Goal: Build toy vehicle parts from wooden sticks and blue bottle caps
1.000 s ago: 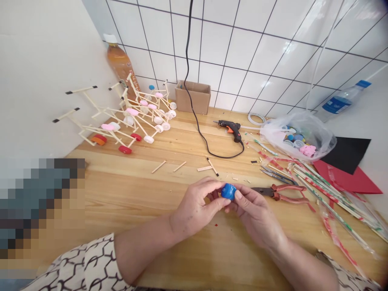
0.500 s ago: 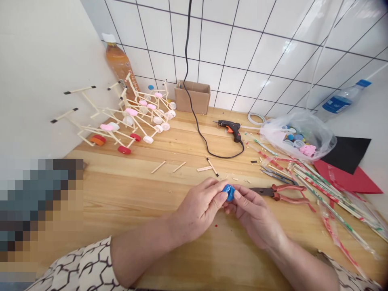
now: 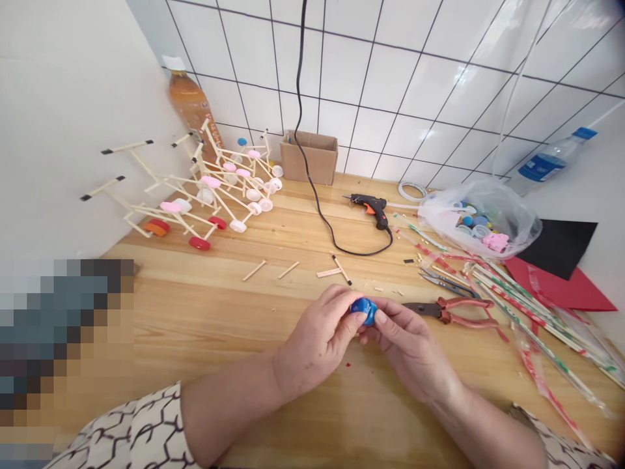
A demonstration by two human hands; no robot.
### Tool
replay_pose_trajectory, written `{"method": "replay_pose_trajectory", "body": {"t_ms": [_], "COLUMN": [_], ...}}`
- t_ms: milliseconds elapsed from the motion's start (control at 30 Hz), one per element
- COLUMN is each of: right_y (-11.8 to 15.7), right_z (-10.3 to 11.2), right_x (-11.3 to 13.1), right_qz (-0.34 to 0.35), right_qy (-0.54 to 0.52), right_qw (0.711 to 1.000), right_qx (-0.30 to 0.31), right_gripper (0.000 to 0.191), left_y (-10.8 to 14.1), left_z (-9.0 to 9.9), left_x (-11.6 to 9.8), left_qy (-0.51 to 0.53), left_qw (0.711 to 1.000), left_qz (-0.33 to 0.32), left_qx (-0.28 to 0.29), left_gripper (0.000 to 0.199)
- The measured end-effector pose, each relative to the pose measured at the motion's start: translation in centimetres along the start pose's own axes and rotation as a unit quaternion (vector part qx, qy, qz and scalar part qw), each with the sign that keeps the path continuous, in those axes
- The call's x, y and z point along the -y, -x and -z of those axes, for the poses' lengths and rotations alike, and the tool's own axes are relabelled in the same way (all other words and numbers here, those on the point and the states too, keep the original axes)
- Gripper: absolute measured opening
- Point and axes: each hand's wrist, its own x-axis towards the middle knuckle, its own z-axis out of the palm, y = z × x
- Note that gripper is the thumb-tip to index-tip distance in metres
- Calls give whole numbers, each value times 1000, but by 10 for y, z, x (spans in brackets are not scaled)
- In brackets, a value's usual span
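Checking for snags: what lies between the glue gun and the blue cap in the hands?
Head view: the black cord of the glue gun looping across, then small wood chips near the blue cap.

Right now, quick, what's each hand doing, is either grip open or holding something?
Left hand: closed, holding the blue plastic bottle cap.
Right hand: closed, holding the same cap.

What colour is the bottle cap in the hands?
The bottle cap is blue; head view shows it best.
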Motion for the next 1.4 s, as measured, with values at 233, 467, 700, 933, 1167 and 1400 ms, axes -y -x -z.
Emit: {"method": "replay_pose_trajectory", "body": {"t_ms": [233, 467, 700, 933, 1167, 1400], "right_y": [0, 2, 3, 2, 1, 3], "right_z": [0, 0, 2, 4, 4, 3], "right_x": [-2, -3, -5, -6, -6, -6], "right_qz": [32, 63, 74, 97, 106, 114], "right_qy": [25, 59, 82, 115, 123, 116], "right_qw": [999, 996, 994, 988, 987, 987], "right_qx": [-7, -10, -4, -16, -16, -8], "right_gripper": [19, 20, 19, 19, 19, 17], "left_y": [1, 1, 1, 2, 6, 6], "left_z": [-2, -2, -3, -5, -8, -9], "left_x": [0, -4, -3, -3, 2, 2], "left_qy": [-5, 0, -2, -6, -14, -19], "left_qw": [999, 998, 998, 998, 996, 994], "left_qz": [-34, -38, -42, -44, -62, -70], "left_qx": [-29, -41, -36, -39, -65, -83], "left_gripper": [24, 24, 24, 24, 24, 20]}}
